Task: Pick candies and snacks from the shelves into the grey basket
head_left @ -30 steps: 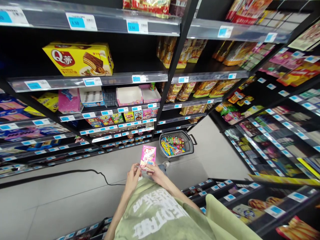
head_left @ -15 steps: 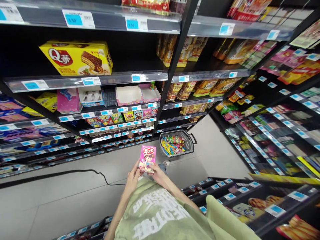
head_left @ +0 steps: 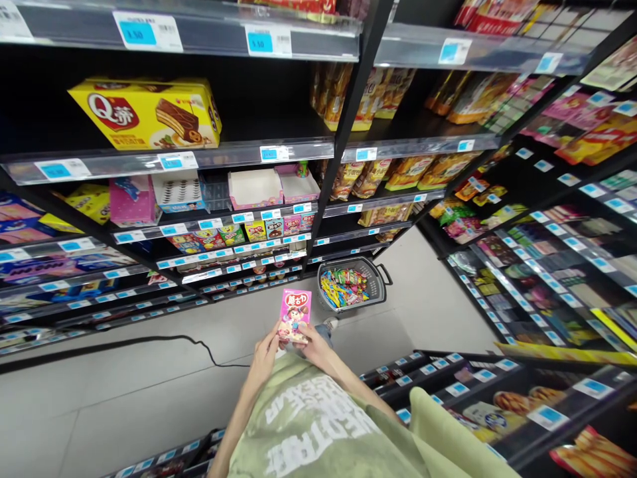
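A pink snack box (head_left: 295,307) with a cartoon figure on its front is held upright before my body, over the floor. My left hand (head_left: 267,344) grips its lower left edge. At the lower right corner, my right hand (head_left: 309,338) closes on the box, its thumb on the front face. The fingers behind the box are hidden. Beyond my right hand, on the floor, stands a grey shopping basket (head_left: 379,300) with many colourful packets (head_left: 343,287) inside.
Black shelves ahead carry a yellow cake box (head_left: 149,114), small snack boxes (head_left: 256,230) and bagged snacks (head_left: 371,178). More stocked shelves (head_left: 547,279) stand to the right and behind. A black cable (head_left: 164,338) crosses the floor at left.
My view has shifted very slightly. Both hands keep the pink box in nearly the same place, and the basket stays put.
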`<control>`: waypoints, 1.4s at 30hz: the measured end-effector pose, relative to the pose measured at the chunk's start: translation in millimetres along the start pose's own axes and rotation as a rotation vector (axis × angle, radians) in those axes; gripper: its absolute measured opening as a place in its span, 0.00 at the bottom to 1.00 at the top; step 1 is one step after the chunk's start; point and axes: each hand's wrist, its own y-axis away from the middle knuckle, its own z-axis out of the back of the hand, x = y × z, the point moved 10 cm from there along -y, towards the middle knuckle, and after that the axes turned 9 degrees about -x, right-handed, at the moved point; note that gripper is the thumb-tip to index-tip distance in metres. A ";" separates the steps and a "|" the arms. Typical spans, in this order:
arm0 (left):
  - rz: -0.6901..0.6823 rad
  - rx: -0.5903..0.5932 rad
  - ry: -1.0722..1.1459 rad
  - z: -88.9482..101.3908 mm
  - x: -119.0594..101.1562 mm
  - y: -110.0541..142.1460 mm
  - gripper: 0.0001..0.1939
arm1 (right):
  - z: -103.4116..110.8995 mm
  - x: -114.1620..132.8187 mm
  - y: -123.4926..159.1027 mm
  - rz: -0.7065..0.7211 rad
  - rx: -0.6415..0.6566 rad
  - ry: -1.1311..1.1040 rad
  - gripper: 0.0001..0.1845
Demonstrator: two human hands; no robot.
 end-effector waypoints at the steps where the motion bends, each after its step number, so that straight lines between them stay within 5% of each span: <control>1: -0.001 0.000 -0.001 0.0 0.1 -0.3 0.31 | 0.3 0.0 -0.2 0.000 -0.002 -0.004 0.24; 11: -0.023 -0.064 -0.034 5.3 -3.3 -1.7 0.30 | -0.6 1.0 -0.5 0.001 -0.009 0.009 0.22; 17: -0.381 -0.322 -0.228 26.5 -33.4 1.8 0.22 | 7.7 2.9 -6.7 0.101 -0.121 0.180 0.21; 21: -0.646 -0.145 -0.387 -1.1 -53.0 12.1 0.29 | 9.2 -0.4 -8.7 0.132 -0.127 0.276 0.23; 24: -0.688 -0.115 -0.491 -10.3 -52.0 13.5 0.32 | 2.9 -2.2 -6.9 0.145 -0.068 0.314 0.25; 29: -0.630 -0.240 -0.436 5.6 -49.7 10.9 0.27 | -14.7 -5.8 -1.4 0.166 0.101 0.374 0.25; 32: -0.485 -0.375 -0.288 22.7 -40.0 9.6 0.23 | -18.5 -5.2 0.7 0.166 0.136 0.398 0.24; 37: -0.053 -0.525 0.149 36.6 14.2 7.3 0.21 | -10.0 3.4 1.1 0.170 0.023 0.465 0.24; 42: 0.108 -0.510 0.591 27.7 37.4 5.0 0.27 | 1.8 11.1 1.8 0.203 -0.125 0.400 0.27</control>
